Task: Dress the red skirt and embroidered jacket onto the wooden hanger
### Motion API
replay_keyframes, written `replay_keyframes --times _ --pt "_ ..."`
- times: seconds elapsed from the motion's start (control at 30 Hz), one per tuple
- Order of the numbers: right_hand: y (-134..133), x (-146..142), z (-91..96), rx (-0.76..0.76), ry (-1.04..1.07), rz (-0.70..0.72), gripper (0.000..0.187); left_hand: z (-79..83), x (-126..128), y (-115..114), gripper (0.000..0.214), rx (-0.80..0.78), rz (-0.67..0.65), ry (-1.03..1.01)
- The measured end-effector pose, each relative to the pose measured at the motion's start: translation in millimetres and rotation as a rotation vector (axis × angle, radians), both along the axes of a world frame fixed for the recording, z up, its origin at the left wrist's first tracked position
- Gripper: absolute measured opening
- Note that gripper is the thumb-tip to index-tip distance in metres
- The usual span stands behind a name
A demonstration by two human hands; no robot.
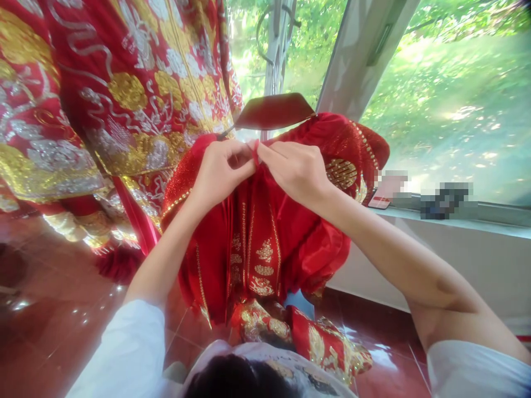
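Observation:
A red jacket (pixel 215 232) with gold embroidered bands and beaded trim hangs in front of me. Both hands meet at the top of its front opening. My left hand (pixel 230 160) is closed, thumb and fingertips pinching a narrow red cloth loop (pixel 256 152). From the other side, my right hand (pixel 292 166) closes on the same loop, its fingers curled and the fingertips partly hidden. Just behind the hands stands a stiff dark red panel (pixel 276 110) at the neck. A metal hook (pixel 272 69) rises above it.
Another red garment (pixel 136 94) with heavy gold and silver embroidery hangs close on the left. Windows (pixel 452 110) are behind, with blurred objects (pixel 446 200) on the sill at right. Red and gold cloth (pixel 327 345) shows low down, above the reddish tiled floor (pixel 398 359).

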State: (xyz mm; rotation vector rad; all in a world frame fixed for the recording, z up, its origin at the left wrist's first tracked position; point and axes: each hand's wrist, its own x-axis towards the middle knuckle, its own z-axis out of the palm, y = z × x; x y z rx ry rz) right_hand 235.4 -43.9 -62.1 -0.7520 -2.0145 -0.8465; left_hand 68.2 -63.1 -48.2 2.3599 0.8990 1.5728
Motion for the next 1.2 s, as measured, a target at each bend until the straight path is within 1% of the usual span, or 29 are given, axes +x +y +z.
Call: replay_keyframes --times 0.1,0.23,0.37,0.47,0.6,0.67,0.73,0.8,0.87,0.93,1.0,1.03,1.1,1.13,1.2 --pt "2 -3 -1.3 -0.008 0.025 -0.007 0.036 -2.7 -2 2 0.027 0.023 0.033 -0.023" --pt "6 -3 -4.7 -0.049 0.048 0.114 0.035 -4.7 -8 6 0.021 0.022 0.030 0.057" --pt "8 -3 -6.2 -0.042 0.054 0.209 0.030 -8.3 -11 11 0.013 0.091 0.051 0.124" --pt "5 2 -7.1 -0.085 0.061 0.227 0.022 -14.2 -18 12 0.013 0.209 0.143 0.149" --pt "-4 24 -9.2 -0.167 0.203 0.145 0.011 -22.9 -33 10 0.016 0.410 0.333 0.106" --pt "-9 32 -9.0 -0.225 0.282 0.166 0.009 -25.3 -36 8 0.016 0.448 0.371 0.100" --pt "-14 34 -7.3 -0.320 0.380 0.246 0.007 -26.0 -31 7 0.018 0.419 0.380 0.065" --pt "-20 28 -4.6 -0.438 0.487 0.359 0.006 -25.4 -23 6 0.018 0.341 0.368 -0.031" --pt "-25 19 -1.6 -0.579 0.576 0.467 0.001 -24.4 -15 4 0.012 0.248 0.331 -0.138" --pt "-27 14 1.1 -0.730 0.640 0.550 0.008 -23.3 -12 4 0.005 0.169 0.269 -0.201" --pt "-25 15 3.6 -0.861 0.687 0.611 0.016 -22.3 -16 5 0.011 0.118 0.211 -0.238" --pt "-23 17 4.9 -0.896 0.710 0.637 0.018 -22.0 -20 6 0.014 0.102 0.190 -0.257" --pt "-20 25 7.6 -0.911 0.765 0.680 0.017 -22.1 -30 9 0.016 0.078 0.161 -0.297" --pt "-19 29 9.1 -0.916 0.781 0.682 0.016 -22.5 -34 10 0.017 0.066 0.149 -0.315" --pt "-21 35 12.2 -0.915 0.757 0.622 0.013 -23.6 -39 11 0.017 0.050 0.121 -0.343"
